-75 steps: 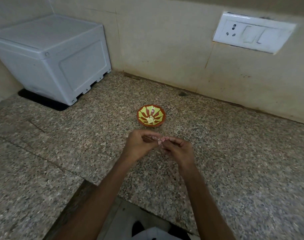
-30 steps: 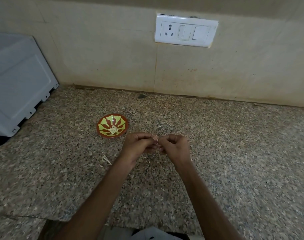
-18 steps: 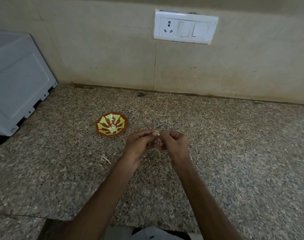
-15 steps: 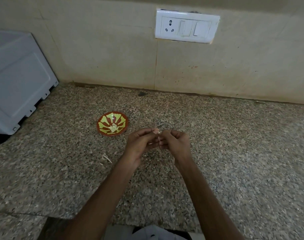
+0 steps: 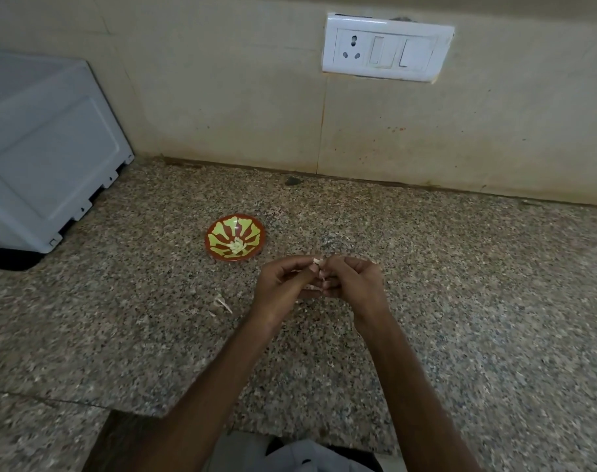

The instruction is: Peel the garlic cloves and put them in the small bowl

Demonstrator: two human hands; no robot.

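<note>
Head view: over a speckled granite counter [image 5: 460,284], my left hand [image 5: 283,284] and right hand [image 5: 353,282] meet fingertip to fingertip. Both grips are clamped on one garlic clove [image 5: 316,261], of which only a pale sliver shows between the fingers. The small bowl [image 5: 222,233] stands on the counter just beyond and to the left of the left hand. A few peeled cloves [image 5: 236,246] already lie at its centre. Skin scraps [image 5: 222,304] lie on the counter near the left wrist. A white plastic appliance [image 5: 48,148] sits far left, and a socket plate [image 5: 387,47] is on the wall.

The step in hand looks like stripping the skin. I judge it goes best with one hand steadying the clove while the other hand's nail lifts the papery edge and draws it away along the clove's length. A light pinch should keep it from slipping out.

Against half a second ago little differs: the hands stay locked together at the same spot. Compared with the oldest frame, the bowl now sits to the left of the hands rather than straight behind them, and the scraps have come into view.
</note>
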